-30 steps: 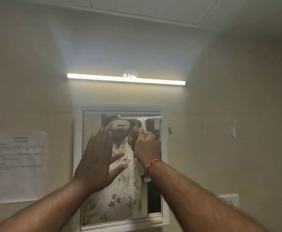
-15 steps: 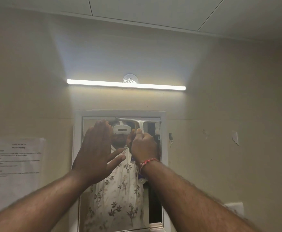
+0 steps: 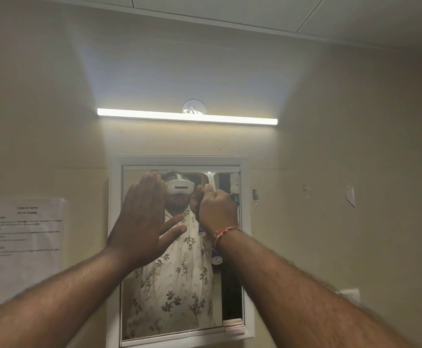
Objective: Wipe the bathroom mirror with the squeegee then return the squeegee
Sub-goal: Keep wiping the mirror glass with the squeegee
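The white-framed bathroom mirror [image 3: 116, 247] hangs on the wall straight ahead. My right hand [image 3: 217, 209] is shut on the handle of a white squeegee [image 3: 210, 178], whose blade lies along the top edge of the glass at the upper right. My left hand [image 3: 142, 217] is held flat with fingers spread against the left half of the mirror, holding nothing. The glass reflects a person in a floral shirt and a white headset.
A lit tube light [image 3: 187, 116] runs above the mirror, with a clear suction hook [image 3: 194, 108] just over it. A printed paper notice [image 3: 24, 242] is stuck to the wall at the left. A white switch plate [image 3: 350, 295] sits at the lower right.
My right hand has carried the squeegee up to the mirror's top edge. The view has shifted, so the mirror sits lower in the frame. My left hand stays flat on the glass.
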{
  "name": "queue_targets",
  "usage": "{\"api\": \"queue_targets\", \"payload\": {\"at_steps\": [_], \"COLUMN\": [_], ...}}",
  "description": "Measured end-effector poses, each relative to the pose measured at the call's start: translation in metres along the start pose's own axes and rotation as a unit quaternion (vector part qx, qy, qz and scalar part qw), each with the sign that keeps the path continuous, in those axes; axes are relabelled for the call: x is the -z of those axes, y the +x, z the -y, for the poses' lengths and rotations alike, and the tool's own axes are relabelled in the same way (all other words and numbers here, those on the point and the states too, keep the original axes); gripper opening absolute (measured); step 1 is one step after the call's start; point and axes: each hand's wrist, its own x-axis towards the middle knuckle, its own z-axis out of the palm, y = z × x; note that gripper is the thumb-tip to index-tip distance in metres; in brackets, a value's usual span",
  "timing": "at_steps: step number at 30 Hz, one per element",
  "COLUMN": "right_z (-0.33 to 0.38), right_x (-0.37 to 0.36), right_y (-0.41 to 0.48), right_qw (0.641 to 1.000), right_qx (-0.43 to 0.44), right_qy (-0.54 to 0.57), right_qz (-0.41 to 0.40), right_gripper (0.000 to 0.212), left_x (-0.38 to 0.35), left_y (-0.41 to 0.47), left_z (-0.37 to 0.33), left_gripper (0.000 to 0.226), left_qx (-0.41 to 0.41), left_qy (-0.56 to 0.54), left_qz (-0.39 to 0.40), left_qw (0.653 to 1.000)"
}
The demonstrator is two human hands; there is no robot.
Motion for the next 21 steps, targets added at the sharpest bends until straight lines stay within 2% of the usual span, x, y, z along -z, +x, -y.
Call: {"api": "queue_targets", "payload": {"at_steps": [8, 13, 21], "right_z": [-0.004, -0.042, -0.101], "right_x": [0.0, -0.007, -0.009], "right_y": [-0.011, -0.04, -0.102], "right_qw": [1.0, 0.999, 0.995], "right_qx": [-0.004, -0.014, -0.086], "right_qy": [0.016, 0.03, -0.002], "right_qz": [0.004, 0.006, 0.046], "right_gripper": [0.044, 0.036, 0.046], "left_x": [-0.013, -0.018, -0.031], "left_y": [-0.012, -0.039, -0.076], "left_z": [-0.006, -0.016, -0.021], "left_gripper": [0.115, 0.114, 0.116], "left_qx": [0.002, -0.014, -0.008], "left_qy": [-0.02, -0.069, -0.093], "left_qz": [-0.006, -0.025, -0.015], "left_qw": [1.0, 0.997, 0.996]}}
